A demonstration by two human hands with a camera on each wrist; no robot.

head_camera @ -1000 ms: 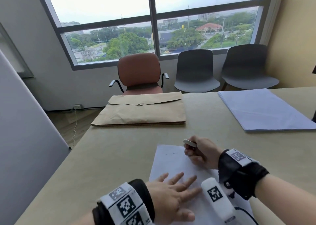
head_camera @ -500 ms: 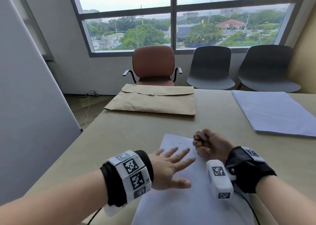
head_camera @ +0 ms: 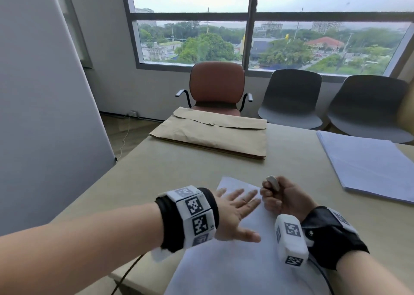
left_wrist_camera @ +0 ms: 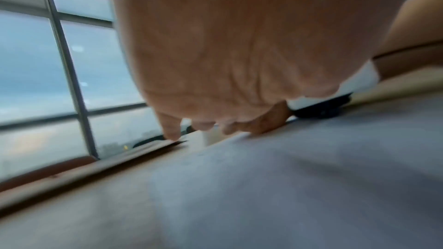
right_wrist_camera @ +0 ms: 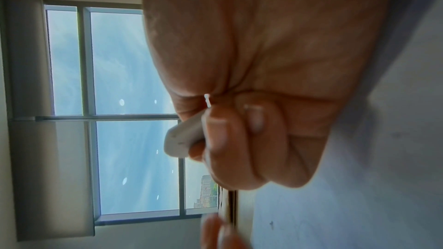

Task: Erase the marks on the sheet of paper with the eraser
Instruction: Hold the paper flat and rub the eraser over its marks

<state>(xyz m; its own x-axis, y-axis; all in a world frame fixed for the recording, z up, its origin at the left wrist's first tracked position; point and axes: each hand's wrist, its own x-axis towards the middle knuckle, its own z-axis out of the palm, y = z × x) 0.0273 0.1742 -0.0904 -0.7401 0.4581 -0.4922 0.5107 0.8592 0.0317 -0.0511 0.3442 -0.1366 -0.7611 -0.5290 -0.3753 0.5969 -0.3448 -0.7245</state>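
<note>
On the tan surface (head_camera: pixel 183 169), left hand (head_camera: pixel 233 214) fingers (head_camera: pixel 245 196) spread flat on the sheet of paper (head_camera: pixel 224 270); right hand (head_camera: pixel 284 196) fingers (right_wrist_camera: pixel 215 139) pinch the eraser (head_camera: pixel 272 182).

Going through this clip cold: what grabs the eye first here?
The two hands on the white sheet of paper at the table's near edge: the left hand spread flat on it, the right hand fisted around a white eraser. Beyond lies a brown envelope, with a rust-coloured chair under the window.

Large window (head_camera: pixel 257 26), brown armchair (head_camera: pixel 216 86), beige table (head_camera: pixel 179 164)
</note>
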